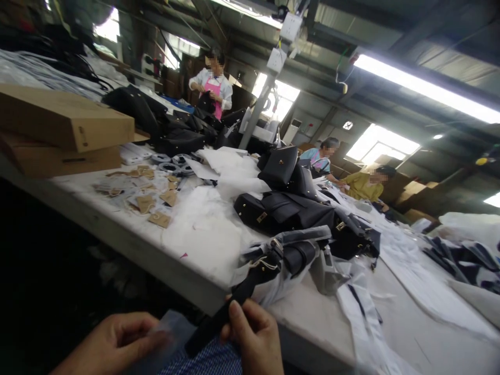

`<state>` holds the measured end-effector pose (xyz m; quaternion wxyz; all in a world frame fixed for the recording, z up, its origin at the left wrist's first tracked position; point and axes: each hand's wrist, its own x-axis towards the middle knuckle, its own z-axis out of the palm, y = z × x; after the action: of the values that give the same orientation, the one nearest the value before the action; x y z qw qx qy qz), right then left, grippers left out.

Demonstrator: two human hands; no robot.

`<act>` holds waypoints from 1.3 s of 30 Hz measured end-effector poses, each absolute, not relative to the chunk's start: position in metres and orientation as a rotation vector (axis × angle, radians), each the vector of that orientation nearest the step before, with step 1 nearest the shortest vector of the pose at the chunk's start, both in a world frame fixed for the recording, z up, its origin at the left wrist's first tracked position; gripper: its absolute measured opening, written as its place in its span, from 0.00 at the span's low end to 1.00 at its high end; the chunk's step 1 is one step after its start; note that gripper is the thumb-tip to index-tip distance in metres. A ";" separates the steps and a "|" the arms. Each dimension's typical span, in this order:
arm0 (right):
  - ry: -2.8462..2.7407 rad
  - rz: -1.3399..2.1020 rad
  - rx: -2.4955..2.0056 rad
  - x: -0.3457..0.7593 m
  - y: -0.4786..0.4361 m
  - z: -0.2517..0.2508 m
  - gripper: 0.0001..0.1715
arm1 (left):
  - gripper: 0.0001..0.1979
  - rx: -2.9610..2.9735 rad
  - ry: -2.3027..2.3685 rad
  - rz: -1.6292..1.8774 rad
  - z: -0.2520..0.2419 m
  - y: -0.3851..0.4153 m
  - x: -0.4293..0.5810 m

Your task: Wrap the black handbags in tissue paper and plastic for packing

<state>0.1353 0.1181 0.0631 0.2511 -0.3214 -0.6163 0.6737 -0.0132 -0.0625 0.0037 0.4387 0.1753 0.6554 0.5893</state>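
r hand (253,338) sat low at the table (128,237) edge, thumb and fingers pinched narrow on a black strap (216,320). the strap ran up from the lap to a dark bag (291,255) lying half in white wrap at the table edge, prob. close enough that the strap reached the hands w/o dragging the bag off. l hand (117,341) was beside it, fingers curled loosely on a bit of clear plastic (172,325). it's blurred, so exact grip hard to tell. the plastic touched the strap's lower end.

behind the bag: a pile of black bags (289,208), loose white paper (203,229) and brown tags (158,219) spread flat in reach. two boxes (58,120) were stacked far left, out of the way. three co-workers stood or sat well apart down the table: one in a pink apron (213,86), two seated (322,156).
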 end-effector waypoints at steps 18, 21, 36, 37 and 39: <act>-1.698 1.821 -0.839 0.130 0.114 0.071 0.28 | 0.17 0.580 1.619 1.418 0.005 -0.065 -0.008; -1.812 1.793 -0.775 0.132 0.121 0.065 0.27 | 0.20 0.580 1.535 1.443 0.003 -0.056 -0.007; -1.958 1.375 -0.612 0.156 0.135 0.039 0.31 | 0.30 0.662 1.380 1.492 0.043 0.026 -0.003; -1.937 1.359 -0.620 0.158 0.134 0.034 0.32 | 0.31 0.628 1.379 1.499 0.043 0.030 -0.002; -1.914 1.338 -0.643 0.161 0.132 0.025 0.32 | 0.32 0.581 1.375 1.516 0.045 0.039 0.000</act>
<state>0.1612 0.1324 0.0247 0.3518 -0.2486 -0.7396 0.5171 0.0003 0.0394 0.0452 0.4858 0.2388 0.5649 0.6229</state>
